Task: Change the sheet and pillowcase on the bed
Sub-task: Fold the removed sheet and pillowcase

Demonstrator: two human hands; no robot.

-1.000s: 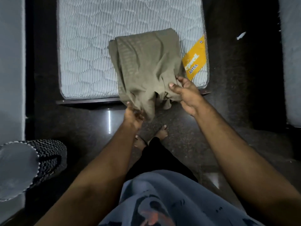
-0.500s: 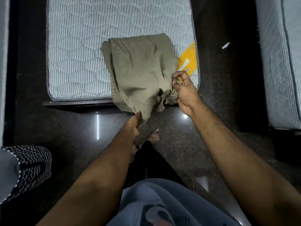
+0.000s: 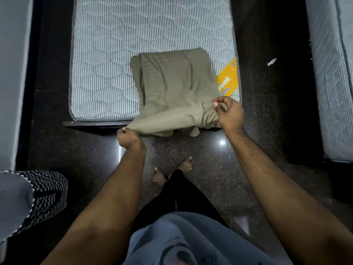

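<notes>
Nearest, at 8 o'clock: zigzag-patterned pillow [image 3: 47, 196] lying low at our left. Our left hand [image 3: 129, 139] pinches one corner of the olive sheet [image 3: 175, 88] at the foot edge; our right hand [image 3: 228, 111] pinches a bunched corner at 1 o'clock. Sheet still mostly folded, lying on the bare striped mattress [image 3: 107, 60] toward 12 o'clock, beside the yellow label [image 3: 228, 79]. Judgement: mattress bare, so stripping done; spreading barely begun, tucking and pillowcase remain.
</notes>
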